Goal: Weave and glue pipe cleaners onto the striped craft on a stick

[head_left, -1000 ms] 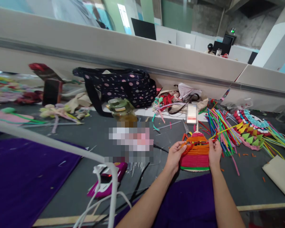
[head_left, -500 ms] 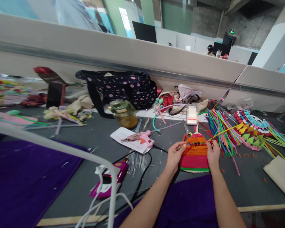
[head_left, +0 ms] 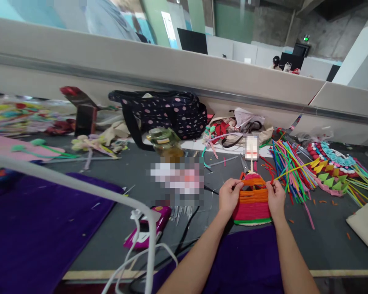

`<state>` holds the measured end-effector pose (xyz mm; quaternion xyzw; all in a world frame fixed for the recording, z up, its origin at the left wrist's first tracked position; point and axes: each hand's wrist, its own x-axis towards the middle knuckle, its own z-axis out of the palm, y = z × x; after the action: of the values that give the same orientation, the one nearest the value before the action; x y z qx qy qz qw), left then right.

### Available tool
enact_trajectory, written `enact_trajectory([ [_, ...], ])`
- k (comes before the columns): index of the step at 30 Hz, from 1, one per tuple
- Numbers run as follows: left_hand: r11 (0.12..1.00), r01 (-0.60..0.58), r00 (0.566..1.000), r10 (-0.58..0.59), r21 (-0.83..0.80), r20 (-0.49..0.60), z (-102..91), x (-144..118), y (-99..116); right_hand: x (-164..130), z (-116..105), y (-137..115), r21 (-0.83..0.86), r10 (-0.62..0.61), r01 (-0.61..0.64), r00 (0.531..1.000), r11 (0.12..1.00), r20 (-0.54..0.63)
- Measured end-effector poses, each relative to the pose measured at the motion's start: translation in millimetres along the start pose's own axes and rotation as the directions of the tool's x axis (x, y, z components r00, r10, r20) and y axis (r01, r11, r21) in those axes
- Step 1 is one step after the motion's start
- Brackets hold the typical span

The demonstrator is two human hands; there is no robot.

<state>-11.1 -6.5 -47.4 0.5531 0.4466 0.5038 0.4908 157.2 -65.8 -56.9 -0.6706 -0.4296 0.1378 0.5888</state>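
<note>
A bell-shaped craft piece lies in front of me, banded in green, crimson and orange, with a narrow gap near its top. An orange pipe cleaner runs across its upper part. My left hand pinches this strand at the piece's left edge. At the right edge my right hand has its fingers closed on the other end. Just above that hand, a yellow pipe cleaner slants away from a red one. Fingertips cover both ends of the orange strand.
Bundled pipe cleaners and a round beaded decoration lie to the right. Scissors sit behind the piece. Leftward are a magenta device, a white cable arm, a glass jar and a dotted bag.
The orange pipe cleaner sits flatter across the craft piece, where before it was looser between my hands. My view has turned slightly left, so things appear shifted right.
</note>
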Motion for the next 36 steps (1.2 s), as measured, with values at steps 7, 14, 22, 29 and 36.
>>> enact_trajectory([
  [7,1.000,0.000,0.997,0.000,0.001,0.080,2.4,0.2,-5.8,1.3,-1.1,0.8,0.038,0.009,-0.008,1.000,0.999,-0.023],
  [14,0.986,0.110,0.984,-0.091,-0.126,0.151,-3.7,-2.0,-7.9,3.7,-0.7,13.9,0.144,0.084,-0.080,0.996,0.986,-0.021],
  [22,0.982,0.110,0.986,-0.088,-0.156,0.142,-6.5,-4.8,-6.6,3.3,-2.8,12.8,0.230,0.125,-0.119,0.992,0.966,-0.010],
  [29,0.902,-0.423,0.905,0.416,0.083,0.089,-19.5,-11.8,35.3,2.2,-18.2,-24.7,0.471,0.063,-0.072,0.997,0.879,0.035],
  [36,0.154,-0.893,0.264,0.940,0.424,0.215,-26.3,-35.3,48.3,-5.7,-27.5,-55.2,0.492,-0.195,0.206,0.978,0.846,-0.075],
])
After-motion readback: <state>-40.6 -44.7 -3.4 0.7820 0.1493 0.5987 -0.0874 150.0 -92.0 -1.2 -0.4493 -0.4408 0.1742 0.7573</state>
